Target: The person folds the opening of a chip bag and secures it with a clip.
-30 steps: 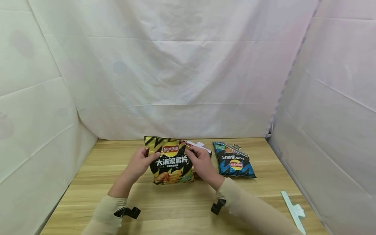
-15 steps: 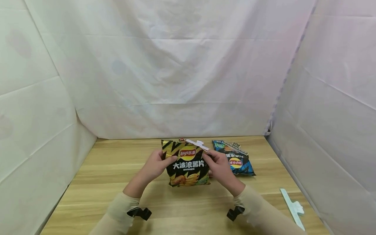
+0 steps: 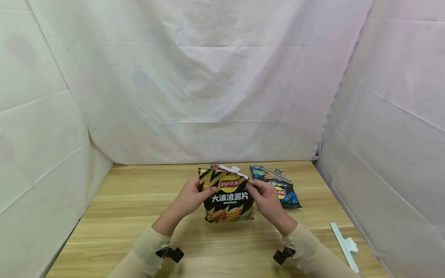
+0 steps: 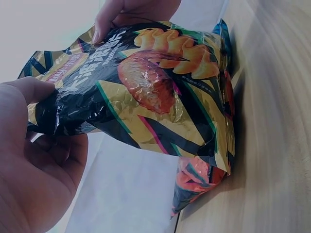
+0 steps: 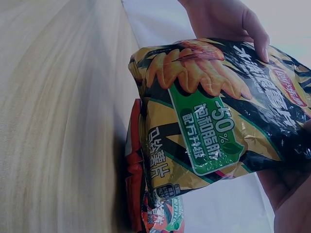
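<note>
Both hands hold a black and yellow bag of potato chips upright, its printed front facing me. My left hand grips its left side, thumb on the front and the other fingers behind. On the opposite side my right hand pinches the edge near the upper corner. In the left wrist view the bag bulges below the thumbs, and its bottom is close to the table. Mostly hidden behind it lies a red chip bag, with a white sealing clip along its top.
Right of the hands lies a blue chip bag with a dark, ruler-like clip across its top. A pale mint clip lies near the right edge of the wooden table. White cloth hangs around the back and sides.
Both hands have carried the black and yellow bag to the right, so that it now stands in front of the red bag. The grip of both hands looks the same.
</note>
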Demonstrator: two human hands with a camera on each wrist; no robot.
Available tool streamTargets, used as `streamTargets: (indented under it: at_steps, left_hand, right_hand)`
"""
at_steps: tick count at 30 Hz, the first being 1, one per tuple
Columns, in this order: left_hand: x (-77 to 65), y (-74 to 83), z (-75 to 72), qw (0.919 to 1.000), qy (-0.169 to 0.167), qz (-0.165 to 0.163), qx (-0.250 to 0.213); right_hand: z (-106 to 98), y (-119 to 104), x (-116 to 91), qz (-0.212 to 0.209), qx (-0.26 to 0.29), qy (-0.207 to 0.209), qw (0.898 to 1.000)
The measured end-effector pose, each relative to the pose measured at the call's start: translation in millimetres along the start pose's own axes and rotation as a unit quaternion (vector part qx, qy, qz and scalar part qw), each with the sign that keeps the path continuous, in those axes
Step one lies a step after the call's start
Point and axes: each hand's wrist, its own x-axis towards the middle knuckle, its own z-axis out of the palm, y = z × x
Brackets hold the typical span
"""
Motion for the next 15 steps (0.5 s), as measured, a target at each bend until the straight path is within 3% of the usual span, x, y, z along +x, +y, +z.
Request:
streamTargets:
  at_steps: [12,15]
  left_hand:
    - [-2.3,1.9,4.3,1.0,-0.006,0.006,0.001]
    - [-3.2,0.0,5.3,1.0,-0.005,0.004,0.006]
  right_hand:
    - [0.1,3.3,-4.5,-0.01,-0.012,0.003,1.0]
    - [1.7,3.9,-9.0,0.005,-0.009,0.002,1.0]
